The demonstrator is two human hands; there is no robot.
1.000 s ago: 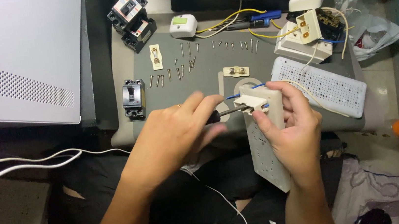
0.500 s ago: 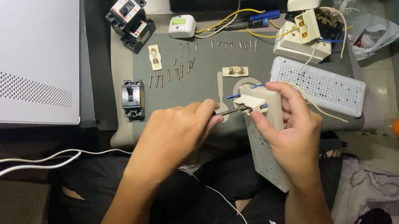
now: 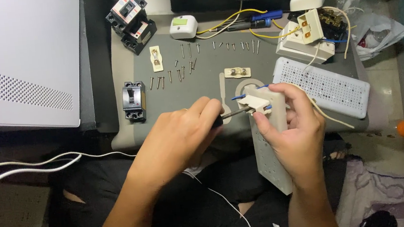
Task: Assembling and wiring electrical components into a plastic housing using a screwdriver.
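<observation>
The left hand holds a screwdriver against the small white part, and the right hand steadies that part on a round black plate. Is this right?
Not quite. In the head view the right hand steadies the white part on a long cream perforated plate, not a round black one. The left hand does hold the screwdriver.

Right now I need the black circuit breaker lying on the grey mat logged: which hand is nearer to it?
Left. The left hand holds a screwdriver just right of the black circuit breaker; the right hand grips the white socket part farther right.

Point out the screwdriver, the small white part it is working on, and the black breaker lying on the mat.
screwdriver (image 3: 232, 114), head view, on its metal shaft.
small white part (image 3: 255, 102), head view, on its top face.
black breaker (image 3: 134, 101), head view, on its front face.
</observation>
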